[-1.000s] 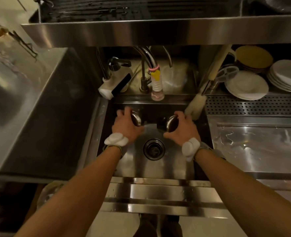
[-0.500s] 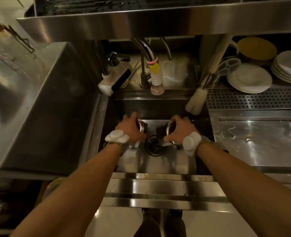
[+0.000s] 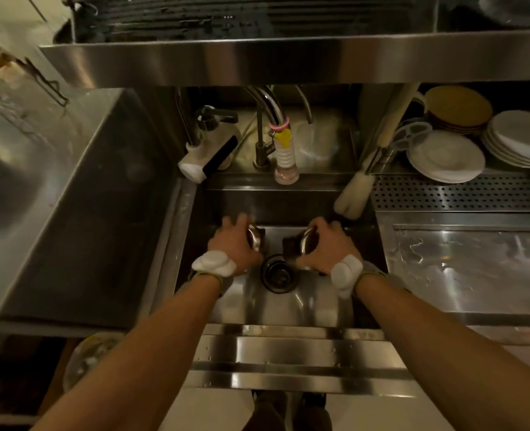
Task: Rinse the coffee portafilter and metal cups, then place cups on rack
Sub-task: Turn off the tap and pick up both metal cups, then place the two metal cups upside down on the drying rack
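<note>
Left hand (image 3: pixel 235 247) gripping metal cup (image 3: pixel 255 239), right hand (image 3: pixel 325 247) gripping second cup (image 3: pixel 306 241), in sink (image 3: pixel 288 306) at drain's (image 3: pixel 277 273) 11 and 1 o'clock; likely light, rigid, wet-slick, so wrapping the walls is looking safest

I can't read a single word, number or brand mark from where I stand. The yellow tag (image 3: pixel 283 139) on the tap hose (image 3: pixel 285 157) shows no writing that I can make out. The dark panel on the white tap unit (image 3: pixel 206 157) is too dim and blurred to give up any lettering.
</note>
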Motion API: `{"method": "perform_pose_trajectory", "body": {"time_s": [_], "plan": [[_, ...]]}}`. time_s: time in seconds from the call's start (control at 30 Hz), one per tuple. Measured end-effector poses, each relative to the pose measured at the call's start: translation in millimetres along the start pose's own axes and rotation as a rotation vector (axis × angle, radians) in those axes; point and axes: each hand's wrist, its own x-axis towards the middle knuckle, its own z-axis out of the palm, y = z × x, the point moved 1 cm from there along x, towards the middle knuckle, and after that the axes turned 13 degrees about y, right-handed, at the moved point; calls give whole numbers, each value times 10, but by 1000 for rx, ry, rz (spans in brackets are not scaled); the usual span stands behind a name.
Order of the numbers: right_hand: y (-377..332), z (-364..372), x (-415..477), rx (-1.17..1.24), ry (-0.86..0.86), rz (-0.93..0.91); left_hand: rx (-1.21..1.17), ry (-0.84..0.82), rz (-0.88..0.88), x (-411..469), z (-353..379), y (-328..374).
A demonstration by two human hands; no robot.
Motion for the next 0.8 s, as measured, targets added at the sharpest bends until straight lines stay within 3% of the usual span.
{"method": "perform_pose_trajectory", "body": {"time_s": [0.1, 0.17, 0.23, 0.27, 0.33, 0.47, 0.5, 0.6, 0.67, 0.77, 0.8], "plan": [[-111, -182, 133, 179, 309, 8, -237, 336, -98, 138, -215, 4], [-143, -169, 105, 139, 287, -10, -223, 242, -76, 132, -272, 8], [-108, -65, 45, -5, 14, -30, 10, -61, 25, 86, -168, 8], [-70, 12, -11, -50, -88, -48, 117, -137, 85, 23, -88, -14], [-55, 43, -57, -33, -55, -48, 71, -37, 114, -29, -53, -18], [-163, -126, 96, 102, 294, -15, -236, 356, -14, 186, -274, -41], [-182, -118, 72, 84, 286, -18, -227, 312, -2, 200, -315, -57], [-142, -46, 40, -100, -19, 1, 44, -104, 92, 184, -225, -57], [-125, 10, -68, -98, 4, -26, 90, -82, 140, 61, -104, -105], [-129, -56, -68, 103, 257, 51, -123, 93, 9, 71, -98, -112], [-143, -77, -49, 108, 264, 50, -125, 93, 27, 95, -122, -92]]}}
